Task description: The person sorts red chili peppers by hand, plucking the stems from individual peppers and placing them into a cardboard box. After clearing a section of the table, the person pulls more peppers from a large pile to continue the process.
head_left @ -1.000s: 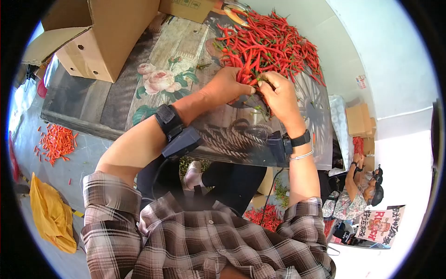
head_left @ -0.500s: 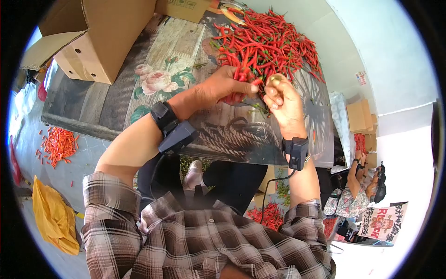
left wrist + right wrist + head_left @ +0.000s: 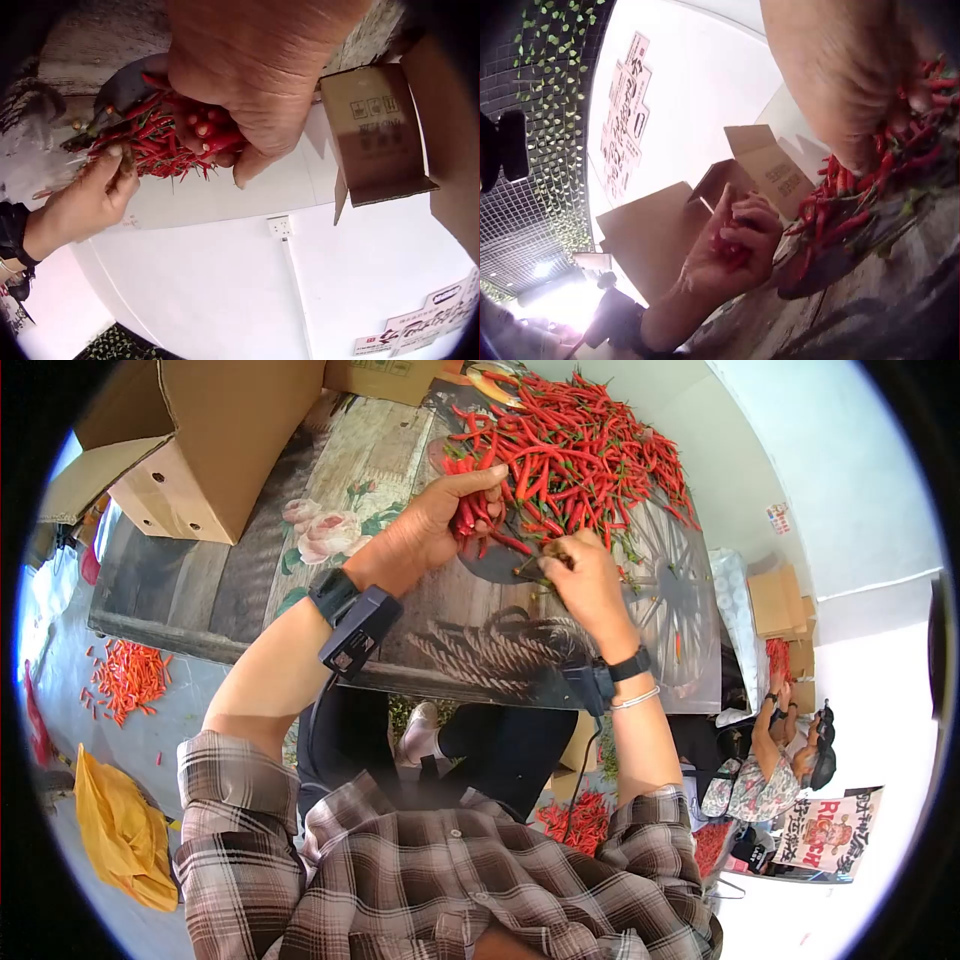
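Note:
On the table's far side lies a big heap of red chili peppers (image 3: pixel 590 450) with green stems. My left hand (image 3: pixel 445 525) grips a bunch of chilies (image 3: pixel 214 135) at the heap's near left edge, thumb uppermost. Their cut ends poke out between the fingers in the left wrist view. My right hand (image 3: pixel 590 585) is low at the heap's near edge, with thumb and forefinger drawn together beside a red chili (image 3: pixel 512 544); I cannot tell what is between them. Loose green stems (image 3: pixel 630 550) lie right of that hand.
An open cardboard box (image 3: pixel 215 450) stands at the table's left, another carton (image 3: pixel 385 378) behind. Cut chilies (image 3: pixel 130 680) and a yellow bag (image 3: pixel 120 825) lie on the floor at left; more chilies (image 3: pixel 575 820) are below the table. Another person (image 3: pixel 765 780) works at far right.
My left hand has moved left and turned thumb up, still gripping the chilies. The right hand first worked beside it, lifted away with a greenish bit at its fingertips, then came down to the heap's edge.

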Demonstrator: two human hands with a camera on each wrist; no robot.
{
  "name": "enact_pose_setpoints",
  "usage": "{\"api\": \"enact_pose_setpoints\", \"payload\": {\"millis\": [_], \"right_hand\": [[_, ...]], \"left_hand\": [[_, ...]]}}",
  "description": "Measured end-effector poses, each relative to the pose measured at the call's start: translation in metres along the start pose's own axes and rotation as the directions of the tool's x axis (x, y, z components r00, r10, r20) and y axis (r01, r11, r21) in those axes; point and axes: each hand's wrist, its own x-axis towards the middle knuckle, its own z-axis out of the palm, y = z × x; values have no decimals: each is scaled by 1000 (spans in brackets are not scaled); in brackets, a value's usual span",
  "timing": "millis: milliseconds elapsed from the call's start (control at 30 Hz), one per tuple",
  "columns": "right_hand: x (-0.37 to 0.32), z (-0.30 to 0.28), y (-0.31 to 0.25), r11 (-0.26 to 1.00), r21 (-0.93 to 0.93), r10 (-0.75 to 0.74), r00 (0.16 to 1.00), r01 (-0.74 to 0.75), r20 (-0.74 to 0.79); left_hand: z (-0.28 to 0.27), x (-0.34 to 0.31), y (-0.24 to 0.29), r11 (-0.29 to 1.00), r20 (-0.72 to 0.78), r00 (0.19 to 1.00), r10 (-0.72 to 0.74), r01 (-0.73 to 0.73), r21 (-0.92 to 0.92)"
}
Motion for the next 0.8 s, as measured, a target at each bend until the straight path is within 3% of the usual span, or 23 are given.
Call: {"api": "enact_pose_setpoints", "payload": {"millis": [33,200,267,300,367,467,633,700,800], "right_hand": [[1,6,-3,993,-105,-44,999,45,7],[7,10,9,996,-89,-29,999,27,-26],[10,5,19,997,68,51,991,-43,-123],[12,-1,16,983,181,34,986,-3,-166],[14,-11,10,861,460,275,959,-217,-63],[15,-18,-9,770,593,283,959,-234,11],[13,-3,-30,753,619,218,972,-223,86],[12,1,-31,733,626,201,964,-267,175],[12,2,-32,711,654,198,966,-258,165]], "left_hand": [[2,-1,1,1000,-10,1000,5,-5,-12],[-4,1,1,1000,-13,1000,-27,28,12],[-5,2,1,998,-21,998,-59,60,30],[-4,2,-1,997,-18,999,-48,49,57],[-3,0,-4,996,-11,999,-43,43,84],[3,-1,-10,983,-17,1000,-3,6,185],[7,-1,-15,973,19,997,76,-79,216],[6,-1,-15,972,-7,997,73,-70,223],[7,-2,-14,971,-45,998,53,-41,235]]}}
